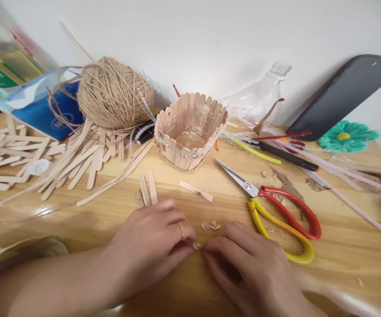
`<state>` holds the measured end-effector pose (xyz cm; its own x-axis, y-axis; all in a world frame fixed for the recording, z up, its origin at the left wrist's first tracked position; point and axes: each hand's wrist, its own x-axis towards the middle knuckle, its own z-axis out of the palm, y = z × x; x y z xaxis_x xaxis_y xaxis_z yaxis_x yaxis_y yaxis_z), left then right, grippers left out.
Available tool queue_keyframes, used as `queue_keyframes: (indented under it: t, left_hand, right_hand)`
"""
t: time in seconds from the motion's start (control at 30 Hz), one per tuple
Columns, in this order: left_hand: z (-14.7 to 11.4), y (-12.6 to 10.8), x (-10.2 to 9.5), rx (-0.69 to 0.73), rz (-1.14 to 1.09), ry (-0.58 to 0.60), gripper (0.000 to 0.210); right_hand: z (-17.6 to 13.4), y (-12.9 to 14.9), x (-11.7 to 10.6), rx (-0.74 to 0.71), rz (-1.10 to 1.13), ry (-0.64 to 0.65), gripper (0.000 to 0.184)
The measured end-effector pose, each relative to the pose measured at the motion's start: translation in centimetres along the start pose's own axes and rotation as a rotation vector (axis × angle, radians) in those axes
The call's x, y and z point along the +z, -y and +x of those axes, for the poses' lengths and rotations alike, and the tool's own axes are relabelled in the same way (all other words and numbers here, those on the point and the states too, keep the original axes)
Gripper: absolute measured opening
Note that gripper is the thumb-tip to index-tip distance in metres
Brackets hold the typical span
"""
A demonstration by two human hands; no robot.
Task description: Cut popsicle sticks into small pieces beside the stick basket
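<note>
Small petal-shaped wooden pieces (pixel 196 246) sit between the fingertips of both hands, low over the table. My left hand (pixel 159 235), with a ring on one finger, is closed, its fingertips pinched at these pieces. From the other side my right hand (pixel 248 259) pinches at them with thumb and forefinger together. Just beyond lie a few more wood chips (pixel 214 225), some fanned like petals. Two cut craft sticks (pixel 152 187) stand out past my left knuckles, and a short stick piece (pixel 195 191) lies ahead. Open-bladed scissors (pixel 248 187) with red and yellow handles rest beside my right hand.
A basket of craft sticks (pixel 190 156) stands at the centre back. Left are a twine ball (pixel 112 94), heaped craft sticks (pixel 81 167) and a blue packet (pixel 51 114). Right are a cut plastic bottle (pixel 259 97), a black pen (pixel 286 156), a phone (pixel 345 97) and a green fuzzy flower (pixel 352 136).
</note>
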<state>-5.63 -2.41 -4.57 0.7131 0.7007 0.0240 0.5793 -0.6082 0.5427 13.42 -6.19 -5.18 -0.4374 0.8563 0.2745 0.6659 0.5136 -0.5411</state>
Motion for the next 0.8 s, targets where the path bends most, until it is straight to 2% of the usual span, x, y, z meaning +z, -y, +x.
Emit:
queue_keyframes:
  t: [0.4, 0.8]
  left_hand:
    - [-0.02, 0.14, 0.47, 0.019, 0.017, -0.031, 0.024]
    - [0.26, -0.23, 0.24, 0.031, 0.035, -0.034, 0.023]
  right_hand:
    - [0.14, 0.14, 0.54, 0.029, -0.013, -0.019, 0.018]
    - [0.2, 0.43, 0.56, 0.026, -0.032, -0.027, 0.019]
